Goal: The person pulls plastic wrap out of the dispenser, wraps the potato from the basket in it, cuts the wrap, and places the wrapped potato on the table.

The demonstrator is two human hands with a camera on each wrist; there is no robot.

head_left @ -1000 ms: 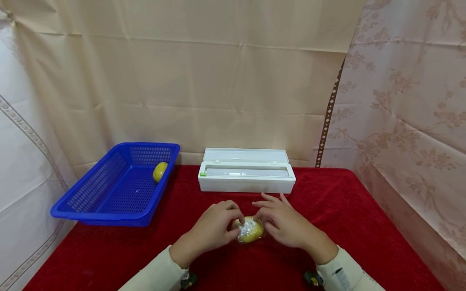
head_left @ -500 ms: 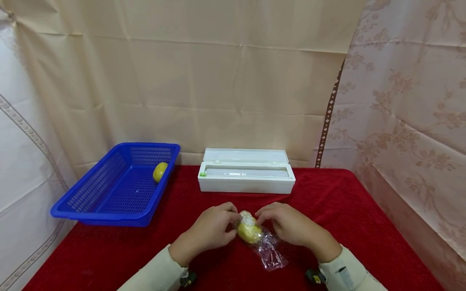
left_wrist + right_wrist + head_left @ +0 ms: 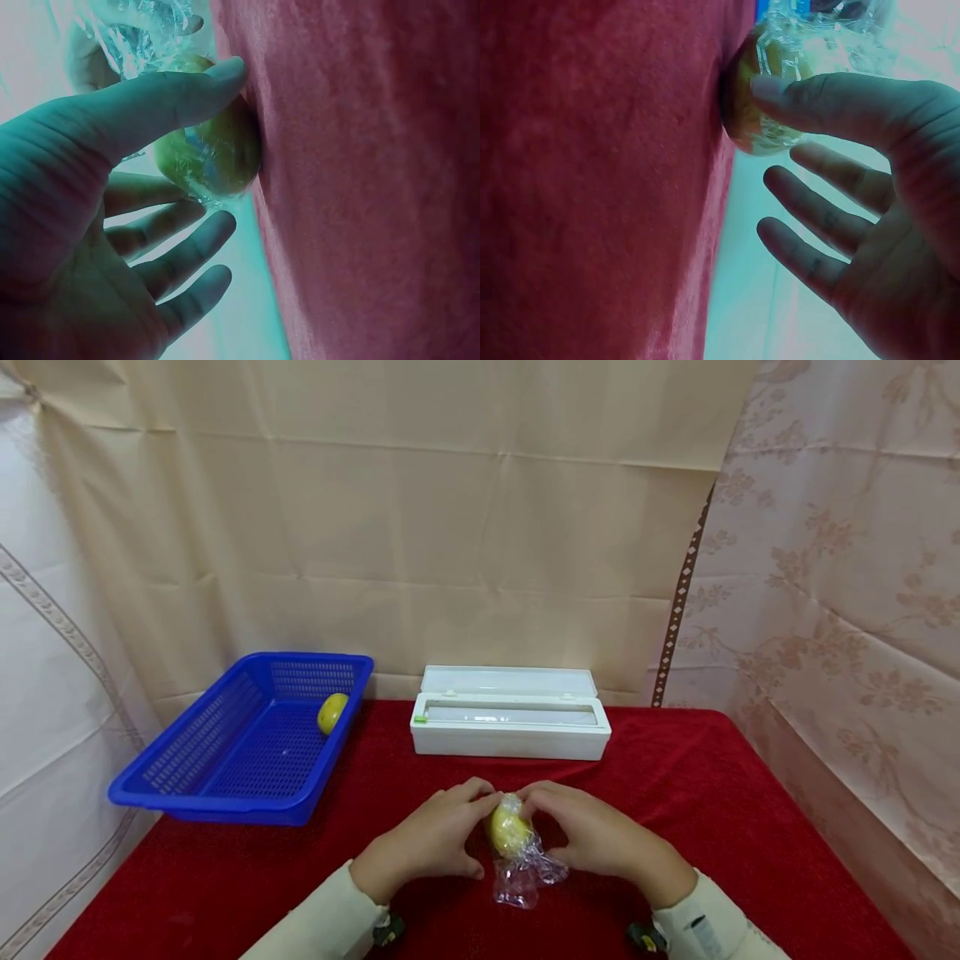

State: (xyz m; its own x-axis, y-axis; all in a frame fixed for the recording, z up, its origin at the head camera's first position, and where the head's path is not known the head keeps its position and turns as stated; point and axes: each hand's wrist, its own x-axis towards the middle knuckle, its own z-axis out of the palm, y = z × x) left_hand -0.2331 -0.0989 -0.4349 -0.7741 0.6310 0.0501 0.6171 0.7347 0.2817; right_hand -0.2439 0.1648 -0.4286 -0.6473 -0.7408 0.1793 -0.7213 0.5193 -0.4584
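Note:
A yellow oval fruit (image 3: pixel 509 833), partly covered in cling film (image 3: pixel 517 883), lies on the red cloth between both hands. The loose film trails toward the person. My left hand (image 3: pixel 431 833) is at its left side, index fingertip near the fruit's top, thumb apart from it in the head view. In the left wrist view, the fingers (image 3: pixel 196 240) are spread and loosely straight. My right hand (image 3: pixel 592 831) arches at the fruit's right, fingertips at its top and thumb by the loose film. The right wrist view shows several loosely extended fingers (image 3: pixel 817 214); the index finger is hidden.
Behind the hands stands a white cling film dispenser (image 3: pixel 510 743) with its lid (image 3: pixel 510 680) raised. A blue plastic basket (image 3: pixel 210 806) at the left holds another yellow fruit (image 3: pixel 331 713). Red cloth (image 3: pixel 712 810) covers the table; curtains (image 3: pixel 465 527) hang behind.
The wrapped fruit has turned between the hands, and the loose film now points toward the person. My left thumb has moved away from the index finger.

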